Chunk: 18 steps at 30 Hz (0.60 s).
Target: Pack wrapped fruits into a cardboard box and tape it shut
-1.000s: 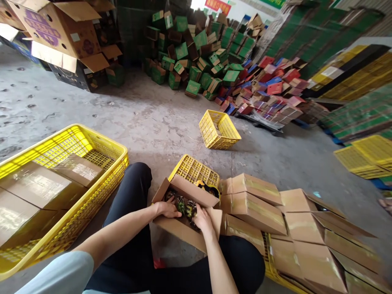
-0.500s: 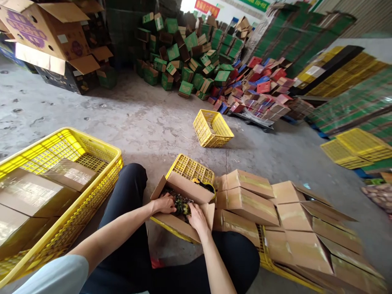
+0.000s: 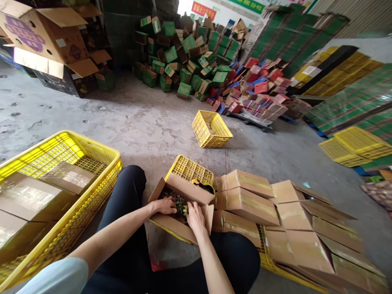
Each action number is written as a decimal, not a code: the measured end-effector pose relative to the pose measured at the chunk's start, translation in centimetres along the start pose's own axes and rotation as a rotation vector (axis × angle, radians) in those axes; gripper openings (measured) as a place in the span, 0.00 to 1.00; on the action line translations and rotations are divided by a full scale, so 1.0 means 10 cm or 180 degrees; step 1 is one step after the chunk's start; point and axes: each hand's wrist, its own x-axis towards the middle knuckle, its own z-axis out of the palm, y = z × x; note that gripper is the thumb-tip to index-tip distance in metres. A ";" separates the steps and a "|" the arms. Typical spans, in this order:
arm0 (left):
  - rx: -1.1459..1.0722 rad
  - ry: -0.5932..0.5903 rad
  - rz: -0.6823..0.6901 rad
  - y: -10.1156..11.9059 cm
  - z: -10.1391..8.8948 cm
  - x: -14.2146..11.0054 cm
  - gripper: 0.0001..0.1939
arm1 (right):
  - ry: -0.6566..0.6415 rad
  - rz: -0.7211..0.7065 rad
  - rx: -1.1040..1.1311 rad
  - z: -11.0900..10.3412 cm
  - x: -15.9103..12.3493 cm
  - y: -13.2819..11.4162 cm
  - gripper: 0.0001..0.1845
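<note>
An open cardboard box [image 3: 176, 224] stands between my knees, tilted, its flaps up. Inside lie dark and green pieces [image 3: 181, 206] with a glossy, plastic-like shine; their kind I cannot make out. My left hand [image 3: 166, 205] is in the box's left part, its bent fingers resting on the contents. At the right end, my right hand [image 3: 195, 216] reaches in over the green pieces, fingers stretched and slightly apart, tips partly hidden. Under and behind the box is a yellow plastic crate [image 3: 191, 169]. A yellow-and-black object [image 3: 203, 186] sits against the box's far side.
Closed cardboard boxes [image 3: 248, 200] crowd my right side, some on a yellow crate. At left, a large yellow crate [image 3: 118, 157] holds taped boxes. Ahead stands another yellow crate [image 3: 212, 128] on the concrete floor. Green cartons [image 3: 183, 73] and red cartons [image 3: 260, 87] are heaped beyond.
My right hand has shifted slightly left and up within the box. The left hand lies a little flatter, its fingers still on the contents. The view has shifted slightly.
</note>
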 end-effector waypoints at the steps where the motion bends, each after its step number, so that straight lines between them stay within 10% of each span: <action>1: 0.0010 -0.0051 -0.0013 0.01 0.00 -0.01 0.18 | -0.0047 -0.0073 0.0028 0.00 0.02 -0.03 0.38; 4: 0.0049 -0.0102 -0.0071 0.04 -0.01 -0.02 0.17 | -0.0196 -0.0168 0.0077 0.03 0.08 -0.12 0.45; 18: -0.0086 0.0497 -0.0764 0.05 0.01 -0.05 0.14 | -0.0050 0.0182 0.0063 0.01 -0.05 0.00 0.20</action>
